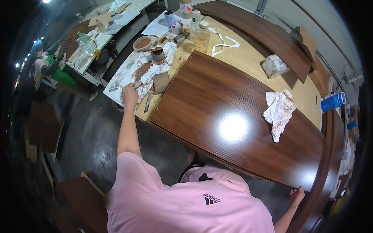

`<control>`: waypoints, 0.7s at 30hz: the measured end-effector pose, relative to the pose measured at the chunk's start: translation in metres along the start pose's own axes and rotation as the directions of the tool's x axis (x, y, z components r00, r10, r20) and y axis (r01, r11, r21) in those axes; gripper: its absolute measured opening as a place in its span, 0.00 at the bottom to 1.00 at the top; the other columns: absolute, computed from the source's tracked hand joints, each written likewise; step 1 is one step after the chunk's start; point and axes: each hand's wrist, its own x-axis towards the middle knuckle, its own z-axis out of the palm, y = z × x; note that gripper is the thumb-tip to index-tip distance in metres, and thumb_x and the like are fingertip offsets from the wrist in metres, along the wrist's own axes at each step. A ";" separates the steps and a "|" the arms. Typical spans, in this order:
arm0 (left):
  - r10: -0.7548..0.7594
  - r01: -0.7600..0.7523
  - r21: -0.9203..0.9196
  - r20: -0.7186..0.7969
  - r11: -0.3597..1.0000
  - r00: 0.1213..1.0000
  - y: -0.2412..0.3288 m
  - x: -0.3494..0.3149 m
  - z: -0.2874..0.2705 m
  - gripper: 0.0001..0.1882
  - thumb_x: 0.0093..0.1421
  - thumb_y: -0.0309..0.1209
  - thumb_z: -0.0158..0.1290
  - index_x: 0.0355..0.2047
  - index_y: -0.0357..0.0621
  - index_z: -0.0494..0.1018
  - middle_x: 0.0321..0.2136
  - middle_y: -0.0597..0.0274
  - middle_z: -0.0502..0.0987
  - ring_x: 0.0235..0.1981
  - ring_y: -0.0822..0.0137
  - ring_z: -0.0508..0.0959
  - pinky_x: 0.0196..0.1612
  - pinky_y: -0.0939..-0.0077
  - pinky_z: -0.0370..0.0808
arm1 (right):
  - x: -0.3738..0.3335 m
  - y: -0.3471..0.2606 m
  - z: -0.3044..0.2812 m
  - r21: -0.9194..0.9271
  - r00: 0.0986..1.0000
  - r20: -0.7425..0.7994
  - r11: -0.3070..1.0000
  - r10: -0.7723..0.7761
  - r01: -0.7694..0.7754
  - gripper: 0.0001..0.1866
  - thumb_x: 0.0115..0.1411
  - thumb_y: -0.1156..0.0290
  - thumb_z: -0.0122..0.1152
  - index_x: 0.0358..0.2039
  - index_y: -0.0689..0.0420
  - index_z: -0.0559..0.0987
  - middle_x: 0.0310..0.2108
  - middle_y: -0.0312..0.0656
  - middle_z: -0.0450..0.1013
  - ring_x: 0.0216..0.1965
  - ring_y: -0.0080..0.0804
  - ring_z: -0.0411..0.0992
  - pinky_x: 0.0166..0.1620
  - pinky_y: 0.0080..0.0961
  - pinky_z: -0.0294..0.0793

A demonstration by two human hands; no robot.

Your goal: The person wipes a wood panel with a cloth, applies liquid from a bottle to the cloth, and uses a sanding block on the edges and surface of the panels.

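The desk (241, 58) carries a brown wood panel (202, 97) along its near edge. A stained white cloth (278, 108) lies on the panel, toward the desk's right edge. Right hand (297, 195): fingers curled at the panel's near right corner; grip cannot be determined. Left hand (129, 94): closed around a small flat tool (137, 85), desk's left edge.

Glare bleached a round spot on the wood-grain panel (202, 97) (another near its front right corner); dark fisheye edges blurred.

Head-worn fisheye, close above pink shirt (167, 206), facing down across brown panel (194, 97).
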 end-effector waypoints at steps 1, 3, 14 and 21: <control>-0.003 0.002 0.048 0.024 0.999 1.000 -0.001 0.002 0.001 0.14 0.56 0.26 0.58 0.44 0.44 0.77 0.42 0.54 0.79 0.49 0.49 0.74 0.49 0.54 0.71 | -0.009 -0.007 0.013 -0.023 0.998 -0.067 1.000 -0.002 0.000 0.13 0.68 0.55 0.55 0.34 0.51 0.72 0.19 0.33 0.69 0.19 0.29 0.71 0.20 0.21 0.69; 0.005 -0.009 0.081 0.049 0.997 0.999 -0.001 0.005 0.003 0.14 0.55 0.26 0.58 0.44 0.44 0.76 0.40 0.54 0.80 0.47 0.48 0.75 0.48 0.53 0.71 | -0.006 -0.004 0.005 -0.038 0.989 -0.149 0.999 -0.011 0.005 0.13 0.68 0.57 0.56 0.33 0.53 0.73 0.19 0.33 0.68 0.17 0.26 0.70 0.18 0.19 0.67; 0.600 0.619 -0.782 0.464 -0.068 0.652 0.265 -0.133 -0.112 0.11 0.69 0.31 0.49 0.48 0.38 0.69 0.41 0.46 0.79 0.38 0.62 0.82 0.44 0.63 0.83 | -0.170 -0.125 0.236 0.066 0.726 0.552 0.889 -0.410 0.452 0.06 0.60 0.76 0.62 0.36 0.65 0.82 0.32 0.34 0.75 0.33 0.20 0.72 0.41 0.17 0.73; 0.857 0.876 -0.464 0.496 0.128 0.137 0.387 -0.254 -0.129 0.18 0.67 0.39 0.53 0.47 0.35 0.69 0.40 0.48 0.79 0.36 0.63 0.82 0.42 0.62 0.84 | -0.188 -0.127 0.286 0.500 0.494 0.770 0.863 -0.405 -0.071 0.22 0.66 0.68 0.58 0.56 0.67 0.73 0.51 0.46 0.75 0.48 0.26 0.74 0.52 0.24 0.74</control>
